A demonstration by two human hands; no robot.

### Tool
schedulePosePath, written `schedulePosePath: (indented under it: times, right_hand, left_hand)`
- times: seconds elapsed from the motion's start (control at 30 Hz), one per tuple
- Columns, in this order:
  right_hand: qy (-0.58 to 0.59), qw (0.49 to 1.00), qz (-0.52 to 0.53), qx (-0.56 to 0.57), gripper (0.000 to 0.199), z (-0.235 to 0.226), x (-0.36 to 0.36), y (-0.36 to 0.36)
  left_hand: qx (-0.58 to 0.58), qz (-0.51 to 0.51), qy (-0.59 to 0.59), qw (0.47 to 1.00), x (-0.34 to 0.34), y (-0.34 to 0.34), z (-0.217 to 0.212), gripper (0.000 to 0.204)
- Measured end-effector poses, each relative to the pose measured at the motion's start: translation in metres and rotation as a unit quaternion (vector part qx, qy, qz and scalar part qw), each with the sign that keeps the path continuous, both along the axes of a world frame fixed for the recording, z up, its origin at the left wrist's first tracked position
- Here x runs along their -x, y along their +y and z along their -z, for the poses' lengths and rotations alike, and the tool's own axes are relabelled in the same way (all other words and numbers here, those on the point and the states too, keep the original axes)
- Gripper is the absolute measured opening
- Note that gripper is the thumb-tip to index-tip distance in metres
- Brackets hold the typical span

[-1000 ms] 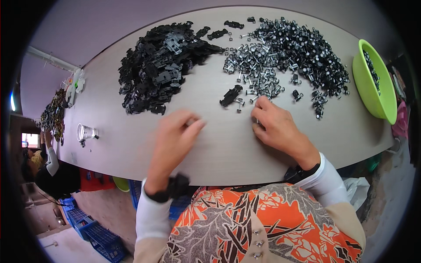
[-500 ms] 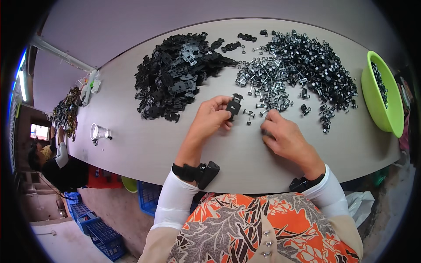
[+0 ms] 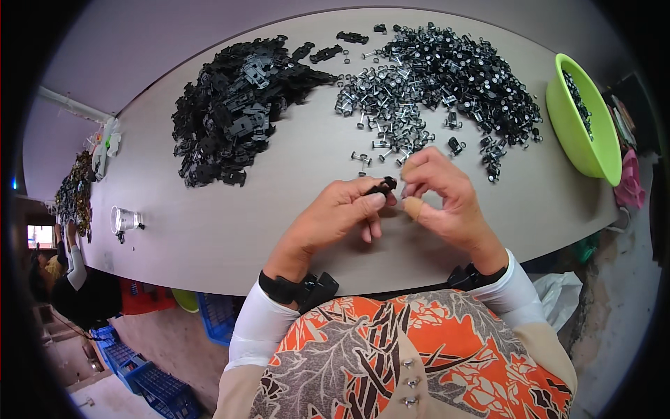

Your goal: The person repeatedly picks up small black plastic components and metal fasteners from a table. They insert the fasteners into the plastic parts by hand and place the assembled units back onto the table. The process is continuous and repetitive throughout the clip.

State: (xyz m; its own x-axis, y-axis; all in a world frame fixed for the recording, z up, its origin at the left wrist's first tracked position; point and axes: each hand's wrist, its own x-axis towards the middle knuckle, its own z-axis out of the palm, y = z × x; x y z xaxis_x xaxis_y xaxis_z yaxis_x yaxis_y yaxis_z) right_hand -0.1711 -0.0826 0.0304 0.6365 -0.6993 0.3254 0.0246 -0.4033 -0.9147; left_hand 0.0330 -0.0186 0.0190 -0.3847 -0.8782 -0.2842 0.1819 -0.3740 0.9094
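Note:
My left hand grips a small black plastic toy-car chassis between thumb and fingers, tilted so it shows edge-on. Close to its right side is my right hand, thumb and fingers curled into a pinch; whatever is between them is too small and blurred to name. One right finger wears a tan covering. Beyond my hands lies a heap of small wheel-and-axle sets, black wheels on silvery axles. A few loose wheel sets lie just past my left fingertips. To the left is a big heap of black chassis.
A lime-green basin holding more dark parts stands at the table's right end. A clear cup sits at the left. Far left, another person works at a multicoloured heap. Blue crates stand on the floor.
My right hand has lifted from beside the wheel sets and come up near the chassis. The left hand has turned the chassis edge-on and drawn it nearer. The whole view has shifted.

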Motion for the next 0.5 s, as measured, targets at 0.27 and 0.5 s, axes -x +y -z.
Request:
schedulePosePath:
  times: [0.27, 0.5]
  right_hand:
    - [0.059, 0.964, 0.012, 0.260, 0.037, 0.003, 0.003, 0.008]
    - [0.073, 0.966, 0.016, 0.247, 0.050, 0.005, 0.003, 0.019]
  left_hand:
    - [-0.083, -0.055, 0.105, 0.989, 0.004, -0.001, 0.005, 0.018]
    - [-0.117, -0.059, 0.126, 0.983, 0.006, 0.000, 0.009, 0.014]
